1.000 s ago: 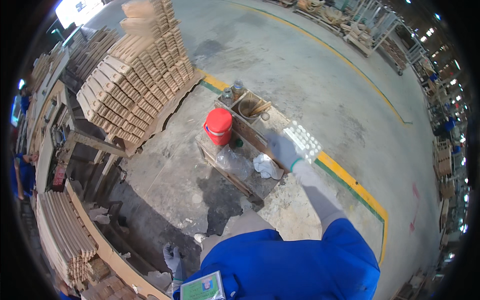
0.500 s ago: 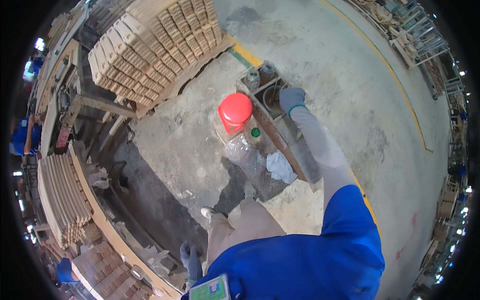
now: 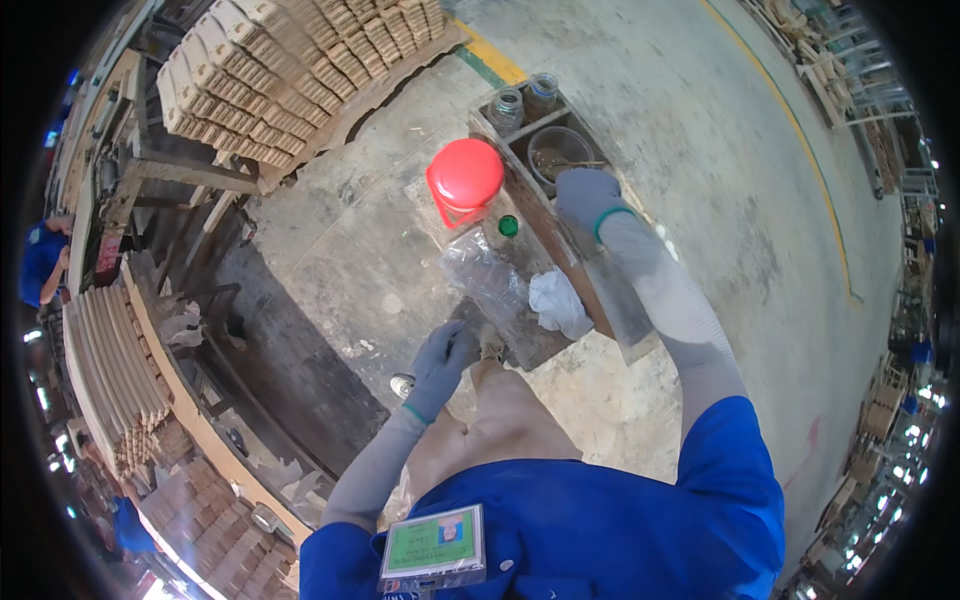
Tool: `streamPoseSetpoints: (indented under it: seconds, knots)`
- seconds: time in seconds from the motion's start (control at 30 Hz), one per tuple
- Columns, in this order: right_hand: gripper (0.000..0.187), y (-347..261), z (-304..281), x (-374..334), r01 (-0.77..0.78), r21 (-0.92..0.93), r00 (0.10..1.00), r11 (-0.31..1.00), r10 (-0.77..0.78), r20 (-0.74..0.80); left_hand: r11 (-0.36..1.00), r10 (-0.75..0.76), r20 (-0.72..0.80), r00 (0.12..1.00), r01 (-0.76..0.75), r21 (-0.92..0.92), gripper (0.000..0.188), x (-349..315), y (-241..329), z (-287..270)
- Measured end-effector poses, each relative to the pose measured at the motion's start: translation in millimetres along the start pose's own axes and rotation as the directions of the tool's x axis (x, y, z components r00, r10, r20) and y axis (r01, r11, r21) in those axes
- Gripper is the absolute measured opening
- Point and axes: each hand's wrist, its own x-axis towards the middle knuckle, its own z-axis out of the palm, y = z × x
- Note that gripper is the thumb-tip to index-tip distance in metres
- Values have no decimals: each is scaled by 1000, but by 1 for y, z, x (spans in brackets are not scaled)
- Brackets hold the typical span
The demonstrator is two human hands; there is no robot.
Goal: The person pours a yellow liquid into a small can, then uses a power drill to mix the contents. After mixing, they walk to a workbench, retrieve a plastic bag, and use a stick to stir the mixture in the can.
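My right hand [image 3: 588,197], in a grey glove with a green cuff edge, is closed at the near side of a clear round tub [image 3: 543,143]. Its fingertips are hidden, so what it grips does not show. A thin stick lies across the tub, which sits in a compartment of a long wooden box [image 3: 562,262]. Two glass jars, one on the left [image 3: 506,108] and one on the right [image 3: 541,92], stand in the box's far end. My left hand [image 3: 440,362], gloved too, hovers before my legs with loosely bent fingers and nothing visible in it.
Left of the box are a red-lidded container [image 3: 466,176], a green cap [image 3: 508,226], clear plastic wrap [image 3: 487,274] and a white cloth [image 3: 558,303]. Stacked wooden parts [image 3: 270,85] stand far left. A workbench edge [image 3: 190,400] runs along my left, where another person [image 3: 42,262] is.
My left hand has risen from low beside the bench to in front of my legs. My right hand has shifted back from over the tub, which now shows more fully.
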Motion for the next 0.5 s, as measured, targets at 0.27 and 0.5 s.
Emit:
streamPoseSetpoints:
  seconds: [0.27, 0.5]
  knots:
    - [17, 21, 32, -117, 64, 330, 940, 942, 55, -337, 711, 340, 500, 796, -566, 418, 64, 48, 24, 119]
    - [25, 25, 95, -231, -1, 867, 886, 498, 403, -230, 533, 250, 487, 837, -539, 652, 58, 76, -7, 205]
